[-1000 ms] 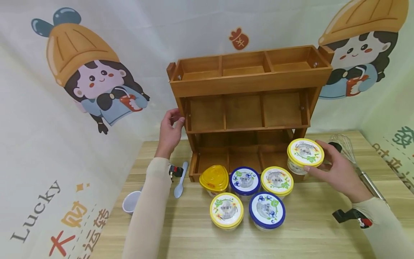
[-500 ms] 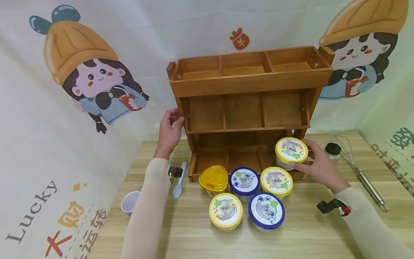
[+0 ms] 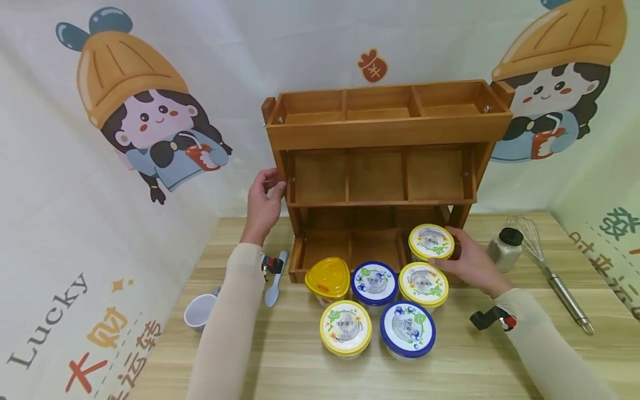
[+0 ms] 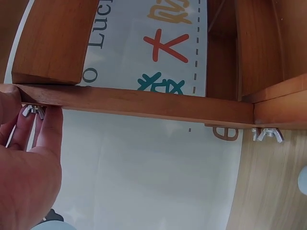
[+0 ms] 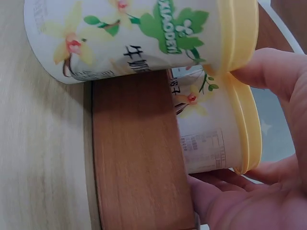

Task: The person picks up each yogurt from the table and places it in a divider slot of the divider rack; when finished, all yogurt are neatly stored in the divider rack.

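Note:
My left hand [image 3: 263,205] grips the left side post of the brown wooden three-tier rack [image 3: 385,133]. In the left wrist view its fingers curl round the post beside a wing nut [image 4: 32,111]. My right hand [image 3: 472,261] holds a yellow-lidded tub [image 3: 431,242] by its side, at the bottom tier's right compartment. Seen from the right wrist, that tub's lower part sits behind the rack's front board [image 5: 139,153]. Just in front stands another yellow-lidded tub [image 3: 423,284]. Beside it are a blue-lidded tub [image 3: 375,282] and a rounded-triangular yellow tub [image 3: 328,278].
Nearer the front stand a yellow-lidded tub [image 3: 345,328] and a blue-lidded tub [image 3: 407,329]. A black-capped jar [image 3: 505,253] and a whisk [image 3: 552,278] lie to the right. Leftward are a pale spoon [image 3: 275,286] and a white cup [image 3: 199,311].
My right hand has carried the yellow-lidded tub leftward and down into the bottom tier's right compartment, uncovering the jar. My left hand stays on the rack's post.

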